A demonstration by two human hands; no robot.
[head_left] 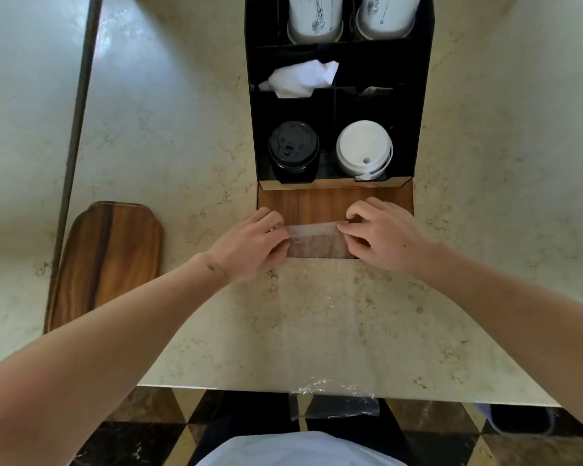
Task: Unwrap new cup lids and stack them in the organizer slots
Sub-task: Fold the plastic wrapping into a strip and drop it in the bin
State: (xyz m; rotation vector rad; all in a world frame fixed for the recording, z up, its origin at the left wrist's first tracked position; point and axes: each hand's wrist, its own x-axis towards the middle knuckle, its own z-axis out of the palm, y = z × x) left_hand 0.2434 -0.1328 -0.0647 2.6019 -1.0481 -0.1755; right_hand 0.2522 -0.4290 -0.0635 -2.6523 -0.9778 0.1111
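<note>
before wooden-fronted organizer [334,203], both hands [317,238] pinching clear crinkly plastic wrap [317,243]

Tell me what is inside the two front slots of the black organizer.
The organizer holds black lids front left, white lids front right. Only the top lids show fully; the stacks below are mostly hidden.

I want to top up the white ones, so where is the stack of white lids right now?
The white lids sit in the organizer's front right slot, beside the black lids on their left.
</note>
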